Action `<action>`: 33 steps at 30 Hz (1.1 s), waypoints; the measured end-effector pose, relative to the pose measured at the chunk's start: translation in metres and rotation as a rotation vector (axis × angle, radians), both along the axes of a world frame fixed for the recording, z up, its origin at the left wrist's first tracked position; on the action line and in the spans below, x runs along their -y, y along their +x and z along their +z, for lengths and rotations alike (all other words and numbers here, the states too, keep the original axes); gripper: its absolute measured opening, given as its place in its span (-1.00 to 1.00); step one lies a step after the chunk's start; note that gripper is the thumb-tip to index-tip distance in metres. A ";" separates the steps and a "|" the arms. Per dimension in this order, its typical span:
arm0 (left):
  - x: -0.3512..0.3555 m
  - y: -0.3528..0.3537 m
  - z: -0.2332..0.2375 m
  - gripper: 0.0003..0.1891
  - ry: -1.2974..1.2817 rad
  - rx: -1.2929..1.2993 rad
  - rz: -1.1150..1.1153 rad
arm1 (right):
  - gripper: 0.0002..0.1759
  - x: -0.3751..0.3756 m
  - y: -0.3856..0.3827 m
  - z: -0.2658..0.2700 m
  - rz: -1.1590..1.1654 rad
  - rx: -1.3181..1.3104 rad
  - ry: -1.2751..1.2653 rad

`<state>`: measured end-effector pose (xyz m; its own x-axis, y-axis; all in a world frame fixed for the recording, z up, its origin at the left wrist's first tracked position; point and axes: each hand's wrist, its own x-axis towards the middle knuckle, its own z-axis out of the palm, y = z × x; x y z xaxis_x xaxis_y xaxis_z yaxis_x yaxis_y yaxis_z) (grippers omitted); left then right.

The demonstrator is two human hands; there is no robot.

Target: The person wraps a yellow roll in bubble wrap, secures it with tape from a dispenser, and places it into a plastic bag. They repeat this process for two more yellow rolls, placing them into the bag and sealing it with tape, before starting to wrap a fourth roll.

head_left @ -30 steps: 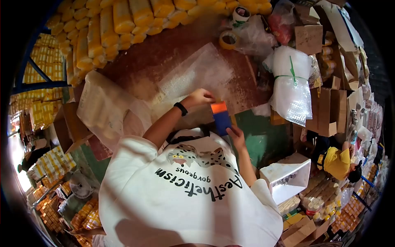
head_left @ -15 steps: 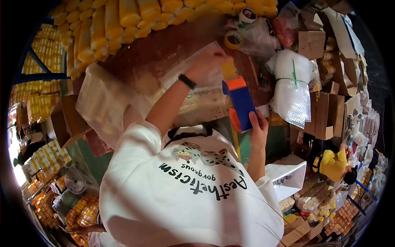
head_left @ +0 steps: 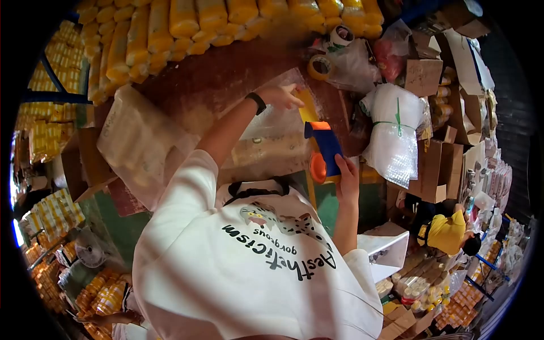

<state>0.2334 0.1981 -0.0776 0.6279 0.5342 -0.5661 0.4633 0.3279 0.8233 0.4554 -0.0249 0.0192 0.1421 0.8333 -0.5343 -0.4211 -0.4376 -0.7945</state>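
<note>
My right hand [head_left: 348, 174] grips a blue tape dispenser [head_left: 330, 146] with an orange top edge and an orange round part at its side. A strip of yellow tape [head_left: 306, 106] runs from the dispenser up over clear plastic wrap [head_left: 277, 122]. Beside that strip is my left hand [head_left: 281, 97], a black band on its wrist, fingers stretched apart with the tips at the tape's edge. Under the wrap and close to my body lies a tan package [head_left: 266, 150] with dark marks on it.
Yellow wrapped rolls [head_left: 184, 20] are stacked along the far table edge. Tape rolls [head_left: 321, 67] and a tied bundle of bubble wrap [head_left: 396, 127] lie right. Loose plastic sheeting [head_left: 136, 147] is left. A person in yellow [head_left: 446, 232] is at the right.
The dispenser and my right hand have come slightly down and left. My left hand's fingers have spread, and the tape strip now lies along the wrap. The view has shifted a little.
</note>
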 end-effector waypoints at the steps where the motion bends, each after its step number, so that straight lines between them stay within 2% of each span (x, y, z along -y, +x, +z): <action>1: 0.003 0.000 0.005 -0.14 -0.041 -0.041 -0.002 | -0.76 0.001 0.001 -0.001 0.013 -0.015 -0.004; 4: 0.012 -0.002 0.018 -0.01 -0.109 -0.018 -0.009 | -0.78 0.003 -0.004 0.002 -0.008 0.012 -0.018; 7: 0.022 -0.004 0.020 0.08 0.021 0.022 -0.149 | -0.80 0.007 -0.001 0.014 -0.121 0.010 0.005; 8: 0.027 -0.004 0.022 0.05 0.048 0.040 -0.102 | -0.78 0.006 0.003 0.018 -0.126 -0.012 0.015; 11: 0.027 0.002 0.012 -0.21 -0.024 0.210 0.143 | -0.75 0.004 0.015 0.029 -0.119 -0.043 0.029; 14: 0.006 -0.001 0.005 -0.57 -0.298 0.304 0.423 | -0.73 -0.002 0.021 0.048 -0.029 -0.018 0.026; 17: 0.009 0.004 0.017 -0.70 -0.256 0.221 0.256 | -0.69 -0.005 0.030 0.056 0.101 0.013 0.023; 20: 0.013 0.012 0.018 -0.66 -0.286 0.208 0.171 | -0.65 -0.010 0.033 0.071 0.148 0.056 0.016; 23: 0.014 0.022 0.000 -0.56 -0.232 0.205 0.178 | -0.73 -0.018 0.033 0.084 0.090 0.035 -0.017; 26: 0.017 0.018 -0.018 -0.25 0.234 0.069 0.062 | -0.75 -0.027 0.043 0.097 0.068 0.036 -0.007; 29: 0.034 0.000 -0.070 -0.01 0.433 -0.203 -0.170 | -0.75 -0.034 0.053 0.103 0.080 0.069 0.022; 31: 0.060 -0.011 -0.061 -0.05 0.455 -0.198 -0.283 | -0.72 -0.037 0.069 0.101 0.120 0.086 0.029; 33: 0.084 -0.009 -0.043 -0.17 0.525 -0.293 -0.378 | -0.76 -0.039 0.064 0.110 0.093 0.106 0.014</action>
